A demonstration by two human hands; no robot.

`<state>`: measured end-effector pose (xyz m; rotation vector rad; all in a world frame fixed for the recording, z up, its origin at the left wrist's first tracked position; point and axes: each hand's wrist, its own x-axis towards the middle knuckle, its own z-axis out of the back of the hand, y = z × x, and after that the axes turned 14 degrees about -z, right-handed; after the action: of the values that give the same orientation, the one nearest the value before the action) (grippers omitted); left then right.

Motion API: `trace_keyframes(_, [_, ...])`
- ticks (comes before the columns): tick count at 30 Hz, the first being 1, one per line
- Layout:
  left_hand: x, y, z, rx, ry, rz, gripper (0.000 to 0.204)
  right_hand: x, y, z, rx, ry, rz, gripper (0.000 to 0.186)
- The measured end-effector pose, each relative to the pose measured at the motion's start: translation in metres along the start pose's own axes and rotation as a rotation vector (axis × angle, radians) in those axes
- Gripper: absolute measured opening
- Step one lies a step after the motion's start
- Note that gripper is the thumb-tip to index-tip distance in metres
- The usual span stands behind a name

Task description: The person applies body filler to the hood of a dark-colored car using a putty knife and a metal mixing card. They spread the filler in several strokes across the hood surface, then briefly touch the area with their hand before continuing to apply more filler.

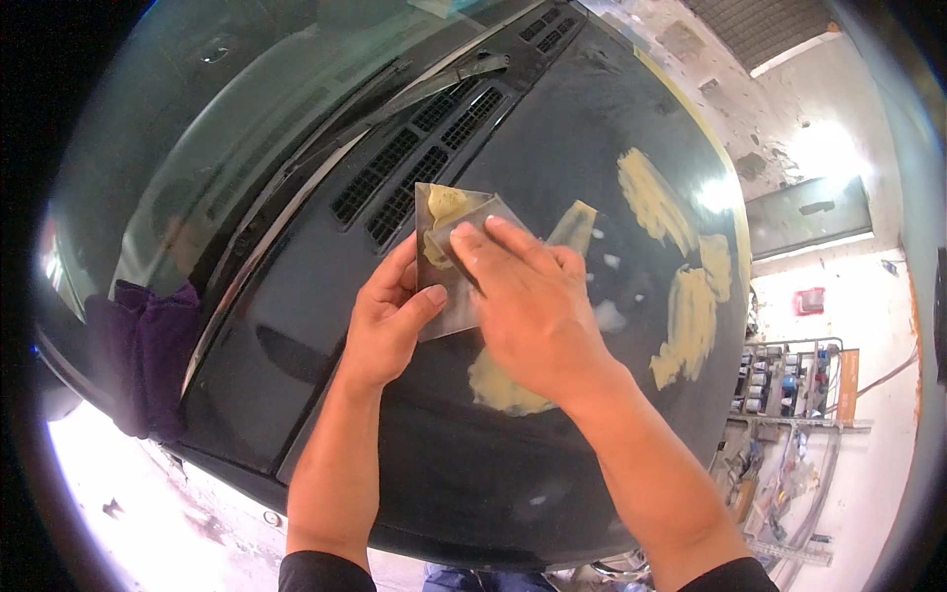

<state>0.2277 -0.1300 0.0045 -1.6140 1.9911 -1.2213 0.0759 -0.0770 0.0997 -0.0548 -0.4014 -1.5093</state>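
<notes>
Above the dark car hood [444, 474], my left hand [385, 321] grips a flat grey putty plate [449, 321] by its left edge, thumb on top. A smear of yellowish body filler [446, 202] lies on the plate's upper part. My right hand [543, 311] presses a thin grey spreader [495, 205] against the plate, its fingers laid along the blade. The hand covers part of both tools. Beneath and right of my hands, the hood carries yellow filler patches [691, 321], with one more [503, 387] partly behind my right hand.
Hood vents [395, 183] and a wiper arm [424, 89] run along the windshield [256, 148] at left. A dark purple cloth [148, 355] hangs at the windshield's lower corner. Beyond the hood's right edge stands a metal rack [789, 385] with small containers.
</notes>
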Motion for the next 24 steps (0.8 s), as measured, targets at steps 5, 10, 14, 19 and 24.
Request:
trace_keyframes(5, [0.002,0.006,-0.002,0.016,-0.096,-0.168,0.056,-0.009,-0.023,0.023,0.078,0.172,-0.127,0.048])
trace_keyframes(10, [0.005,0.004,0.002,0.006,-0.213,-0.111,0.055,-0.002,-0.107,0.051,0.204,0.294,-0.642,0.05])
trace_keyframes(14, [0.006,0.006,-0.002,-0.044,-0.268,-0.071,0.053,0.024,-0.172,0.051,0.141,0.468,-0.708,0.056])
trace_keyframes(19, [0.006,0.003,-0.004,-0.003,-0.272,-0.089,0.052,0.053,-0.199,0.033,0.124,0.579,-0.7,0.056])
trace_keyframes(24, [0.008,0.003,-0.007,-0.014,-0.26,-0.091,0.053,0.058,-0.197,0.023,0.064,0.557,-0.626,0.05])
